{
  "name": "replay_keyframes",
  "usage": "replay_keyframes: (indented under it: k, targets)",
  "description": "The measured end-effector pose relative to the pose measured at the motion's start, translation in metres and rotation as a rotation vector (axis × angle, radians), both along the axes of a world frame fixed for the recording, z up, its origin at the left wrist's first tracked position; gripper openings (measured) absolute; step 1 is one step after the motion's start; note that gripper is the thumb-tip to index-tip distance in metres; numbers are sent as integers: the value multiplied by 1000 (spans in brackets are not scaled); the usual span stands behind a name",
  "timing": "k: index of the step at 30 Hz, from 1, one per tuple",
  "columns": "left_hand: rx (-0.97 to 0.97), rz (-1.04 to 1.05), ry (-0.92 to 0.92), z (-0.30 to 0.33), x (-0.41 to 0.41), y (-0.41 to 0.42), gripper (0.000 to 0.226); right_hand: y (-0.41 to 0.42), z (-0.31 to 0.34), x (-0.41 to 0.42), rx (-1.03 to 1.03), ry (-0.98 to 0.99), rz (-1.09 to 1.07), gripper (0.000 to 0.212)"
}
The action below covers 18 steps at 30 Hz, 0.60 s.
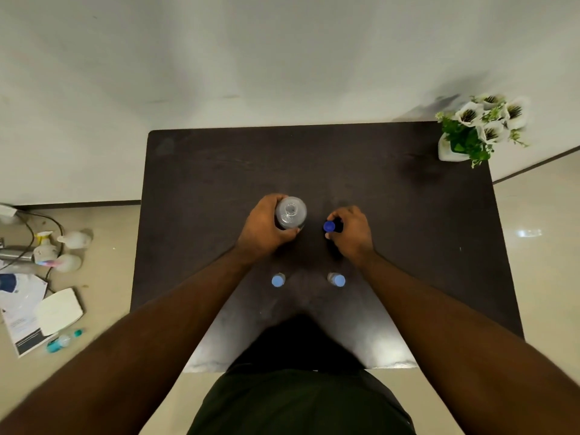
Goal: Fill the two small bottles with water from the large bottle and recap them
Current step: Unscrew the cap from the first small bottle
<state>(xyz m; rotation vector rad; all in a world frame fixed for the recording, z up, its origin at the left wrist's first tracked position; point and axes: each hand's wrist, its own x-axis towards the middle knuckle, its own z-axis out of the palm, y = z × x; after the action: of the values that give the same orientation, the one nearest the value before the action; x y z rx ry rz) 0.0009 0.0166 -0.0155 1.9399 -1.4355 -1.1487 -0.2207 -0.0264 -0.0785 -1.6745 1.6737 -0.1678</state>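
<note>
The water level inside the large bottle (290, 213) is hard to judge from straight above, and the bodies of the two small bottles are almost wholly hidden beneath their own pale blue caps. The near edge of the tabletop (408, 246) is being covered by the person's dark clothing, and both forearms are running out of the picture at the bottom.

The tabletop is dark brown and is standing against a plain pale wall on a light tiled floor. A white pot of white flowers (480, 130) is sitting at its far right corner. On the floor to the left, papers (22, 312), cables, a white pad and a few spray bottles (59, 246) are lying in a loose heap.

The left hand (266, 229) is wrapping its fingers and thumb round the large bottle, which is standing upright near the middle of the tabletop with its mouth open. The right hand (353, 233) is pinching a dark blue cap (329, 227) between thumb and curled fingers, just beside the large bottle and apart from it; it seems to be held above the surface, though that is uncertain. The left small bottle (278, 281) and the right small bottle (337, 280) are standing capped nearer the person, well apart from each other.
</note>
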Motion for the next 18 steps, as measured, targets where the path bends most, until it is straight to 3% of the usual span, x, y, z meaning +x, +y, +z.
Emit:
replay_keyframes:
  k: [7,13,18]
  targets:
    - [41,-24,43,-2,15,13,113,6,17,-8,-2,-39,21,60]
    - [63,102,199,-11,51,70,85,32,64,-13,-146,-20,138,33]
    - [93,-38,158,-20,62,110,83,78,88,17,-278,-34,377,32]
